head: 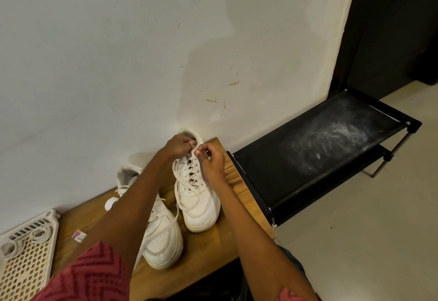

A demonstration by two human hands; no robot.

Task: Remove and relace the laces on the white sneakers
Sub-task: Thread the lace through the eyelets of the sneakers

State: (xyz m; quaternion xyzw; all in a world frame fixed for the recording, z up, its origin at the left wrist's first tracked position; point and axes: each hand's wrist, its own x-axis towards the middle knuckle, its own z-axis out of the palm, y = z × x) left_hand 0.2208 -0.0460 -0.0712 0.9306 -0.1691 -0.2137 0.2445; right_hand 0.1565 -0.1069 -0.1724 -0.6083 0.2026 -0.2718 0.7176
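Left hand (179,145): I see its fingers curled at the far sneaker's (198,202) collar, pinching the lace (189,183).
Right hand (211,159): fingers bent, pinching the same lace just beside it.
Near sneaker (163,236): left of the far sneaker, on the surface (206,248), partly under my left forearm.

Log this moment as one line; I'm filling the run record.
stage: lacing | left hand, right hand: pinching lace at right sneaker top | left sneaker: untouched

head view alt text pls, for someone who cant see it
Two hands, left and right, pinch the lace at the top of a white sneaker on a wooden table. A second sneaker sits left of it, beside a plastic basket.
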